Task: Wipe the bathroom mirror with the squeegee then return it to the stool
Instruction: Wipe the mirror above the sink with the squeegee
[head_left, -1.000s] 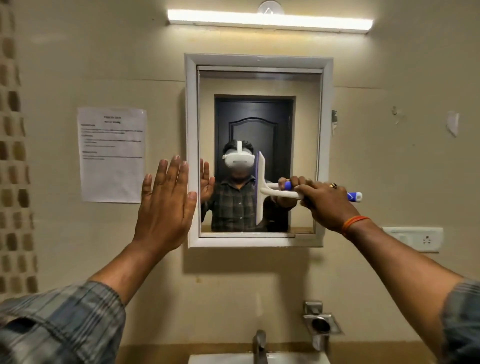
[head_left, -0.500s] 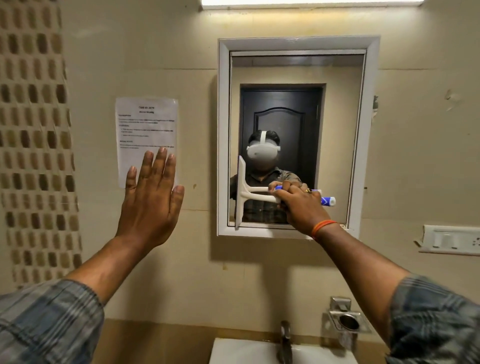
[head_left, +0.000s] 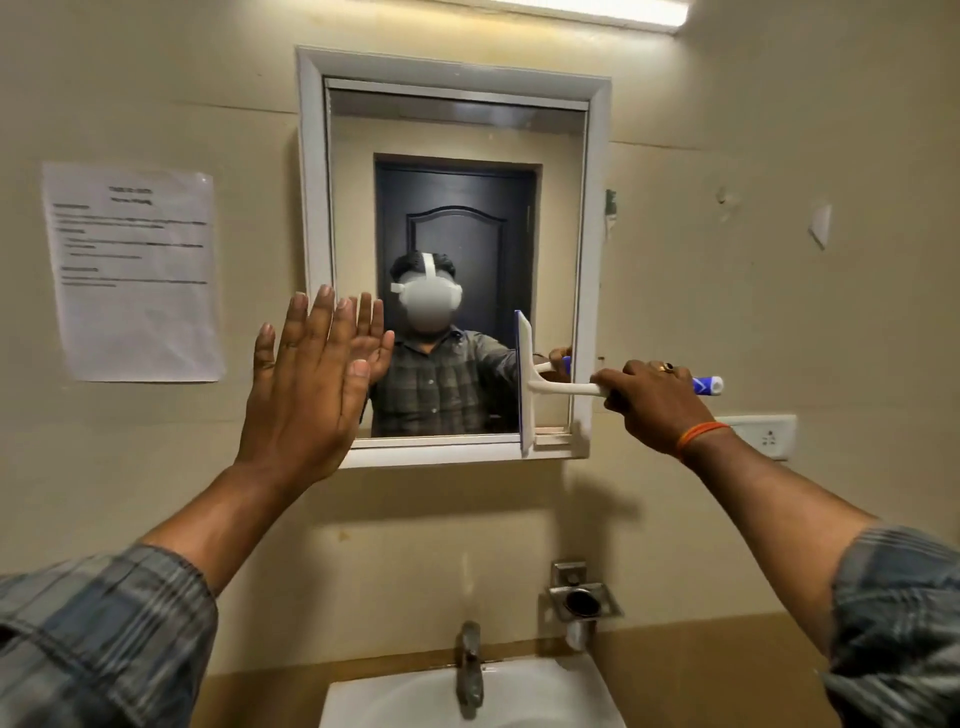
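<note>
white plastic squeegee (head_left: 525, 382) stands with its blade upright against the glass, near the right edge of the mirror (head_left: 457, 218), low down, and the bottom end of the blade reaches the lower white frame. its handle goes sideways to the right, first white, then blue with a white tip. my right hand (head_left: 655, 402) holds this handle, fingers curled around it from above; i wear a ring on one finger and an orange thread on the wrist. the blue end of the handle comes out behind my knuckles.

my left hand (head_left: 306, 384) is raised with flat palm toward the wall, fingers straight and close together, holding nothing. it is in front of the lower left corner of the mirror frame. if the palm touches the frame or not, i cannot tell.

in the glass i see a dark door and a person in a checked shirt with a white headset.

on the wall, left of the mirror, hangs a printed paper sheet (head_left: 136, 270). right of the mirror, behind my right wrist, is a white socket plate (head_left: 766, 436). below are a metal soap holder (head_left: 584, 603), a tap (head_left: 470, 670) and a white sink (head_left: 561, 691). a tube light (head_left: 592, 10) shines at the top.
</note>
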